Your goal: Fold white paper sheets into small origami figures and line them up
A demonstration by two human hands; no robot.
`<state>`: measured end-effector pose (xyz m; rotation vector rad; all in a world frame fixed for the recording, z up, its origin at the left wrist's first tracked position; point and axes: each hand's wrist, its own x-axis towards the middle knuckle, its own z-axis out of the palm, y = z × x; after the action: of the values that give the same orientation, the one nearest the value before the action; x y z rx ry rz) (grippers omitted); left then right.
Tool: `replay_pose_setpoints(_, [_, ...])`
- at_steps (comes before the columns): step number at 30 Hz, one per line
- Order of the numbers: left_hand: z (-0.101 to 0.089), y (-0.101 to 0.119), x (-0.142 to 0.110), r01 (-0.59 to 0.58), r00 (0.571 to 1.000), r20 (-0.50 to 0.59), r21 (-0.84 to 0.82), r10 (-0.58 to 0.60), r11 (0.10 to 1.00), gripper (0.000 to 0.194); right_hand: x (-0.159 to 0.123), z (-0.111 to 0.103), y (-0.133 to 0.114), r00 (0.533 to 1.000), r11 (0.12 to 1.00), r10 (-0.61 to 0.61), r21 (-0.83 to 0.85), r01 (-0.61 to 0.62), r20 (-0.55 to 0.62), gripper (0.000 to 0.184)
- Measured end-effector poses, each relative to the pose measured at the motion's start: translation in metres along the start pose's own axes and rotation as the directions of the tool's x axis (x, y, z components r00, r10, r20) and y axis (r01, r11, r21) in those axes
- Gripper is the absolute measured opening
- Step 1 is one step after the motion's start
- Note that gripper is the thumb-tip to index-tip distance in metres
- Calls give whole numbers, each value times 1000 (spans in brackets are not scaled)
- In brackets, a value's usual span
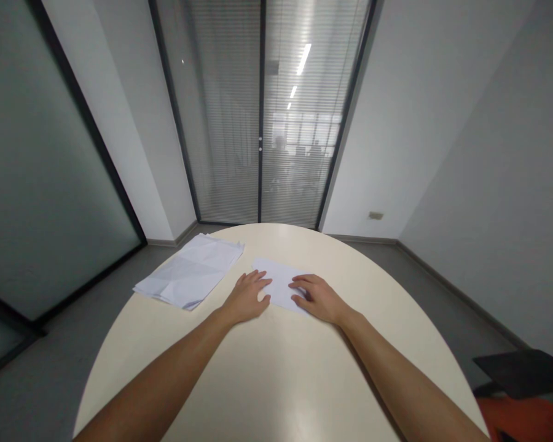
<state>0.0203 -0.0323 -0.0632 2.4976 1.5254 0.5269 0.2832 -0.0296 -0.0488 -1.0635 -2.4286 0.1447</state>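
Note:
A small white sheet of paper (280, 283) lies flat on the pale round table (267, 380), between my two hands. My left hand (249, 296) rests at the sheet's left side, fingers spread and the tips on or just over the paper. At the right end of the sheet is my right hand (317, 298), its fingers apart and slightly bent, covering that edge. Neither hand grips anything. Farther left, a stack of creased white paper sheets (193, 270) sits near the table's rim, apart from my left hand.
Beyond the table stands a glass partition with blinds (230, 123). A frosted glass panel (41, 153) is on the left. At the lower right, a chair with a red seat (525, 417) and a dark back (525, 371) stands close to the table's edge.

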Motion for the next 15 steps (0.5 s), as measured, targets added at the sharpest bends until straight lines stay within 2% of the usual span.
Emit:
replay_pose_setpoints(4, [1,-2,0,-10,1000,-25,-23,10,1000,48,-1,-3,-6,996,995,-71,75,68,46,34])
replay_pose_setpoints(10, [4,-7,3,-93,988,-136,-118,76,989,33,-2,-4,-12,992,987,-108,124,99,68,48])
replay_pose_setpoints(15, [1,-4,3,-109,986,-144,-176,84,978,20,-2,-3,-11,994,983,-100,158,93,35,34])
